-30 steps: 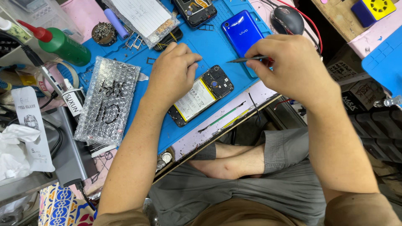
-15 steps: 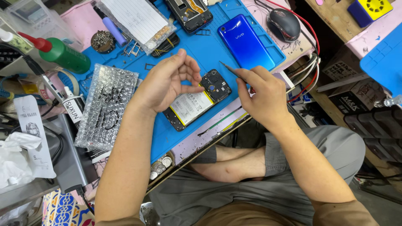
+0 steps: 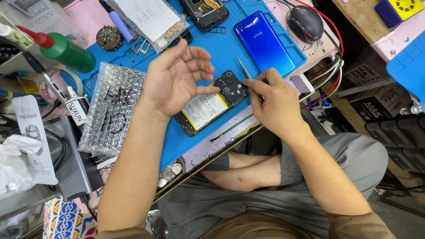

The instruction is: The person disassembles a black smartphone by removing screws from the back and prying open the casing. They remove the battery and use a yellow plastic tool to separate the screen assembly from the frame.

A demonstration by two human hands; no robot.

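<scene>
Two hands at an opened phone on the blue mat

The opened phone lies in the middle of the blue mat. The left hand rests on it with loose, spread fingers; the right hand pinches a thin screwdriver just beside its camera end.

Phone repair workshop, blue repair mat, opened phone, loose blue back cover, green solvent bottle

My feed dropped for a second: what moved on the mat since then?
The right hand brought the thin tool in from over the blue phone back to the opened phone. The left hand stays on that phone, fingers now lifted. Bubble-wrap pouch unmoved.
</scene>
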